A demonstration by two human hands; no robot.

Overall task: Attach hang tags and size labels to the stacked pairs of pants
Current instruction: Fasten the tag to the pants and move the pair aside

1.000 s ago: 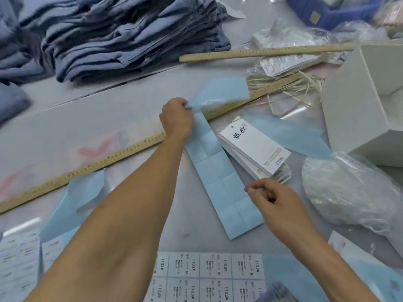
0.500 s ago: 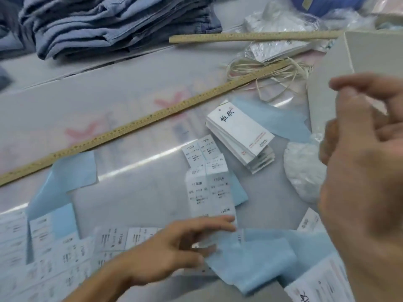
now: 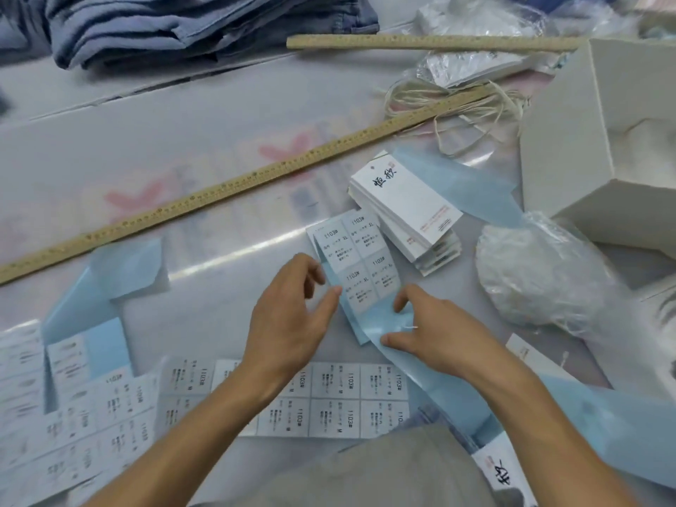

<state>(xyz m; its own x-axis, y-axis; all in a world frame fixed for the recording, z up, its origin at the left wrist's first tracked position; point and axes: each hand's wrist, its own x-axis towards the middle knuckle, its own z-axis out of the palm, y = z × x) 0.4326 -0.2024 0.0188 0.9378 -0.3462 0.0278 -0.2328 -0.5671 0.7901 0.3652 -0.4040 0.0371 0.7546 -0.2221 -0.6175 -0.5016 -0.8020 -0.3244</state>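
None of the pairs we can see carries a tag yet: the stacked pants lie folded at the far left edge of the surface, well apart from our hands, and no card or label shows on the cloth, though the stack runs out of view. Closer in, a long wooden ruler crosses the surface, with a second one farther back, and an open white box stands at the right. Long sheets of size labels lie nearest us, most stickers unpeeled, beside bare blue backing strips whose stickers are gone, so we judge some labelling has been done. The pile of hang tags sits right of centre, its top card showing no sticker. A tangle of hang strings rests beyond it, unused as far as we can tell. Between the pile and us lies the short XL label strip. Our left hand hovers at its left edge with relaxed fingers, the thumb tip at the paper, holding nothing. Our right hand presses its thumb and fingertips onto the strip's bare blue end, pinning it. We judge we are early in preparation: stickers onto cards, strings through, then every pair.
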